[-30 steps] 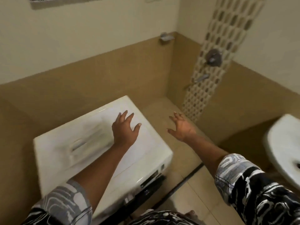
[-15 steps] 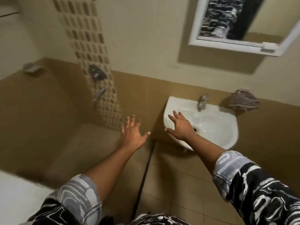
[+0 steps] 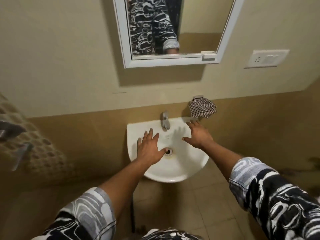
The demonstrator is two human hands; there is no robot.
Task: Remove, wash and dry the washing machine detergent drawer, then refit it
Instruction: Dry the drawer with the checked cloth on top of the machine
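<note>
Left hand (image 3: 149, 149) and right hand (image 3: 199, 135) (fingers spread) over the sink (image 3: 173, 177)

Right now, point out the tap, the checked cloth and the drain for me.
tap (image 3: 165, 121): head view, middle of its metal body.
checked cloth (image 3: 202, 109): head view, centre of the bunched fabric.
drain (image 3: 170, 151): head view, the dark opening beside the thumb tip.

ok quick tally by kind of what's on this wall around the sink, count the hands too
hands: 2 (left hand, right hand)
sink: 1
tap: 1
checked cloth: 1
mirror: 1
switch plate: 1
total: 7
</note>
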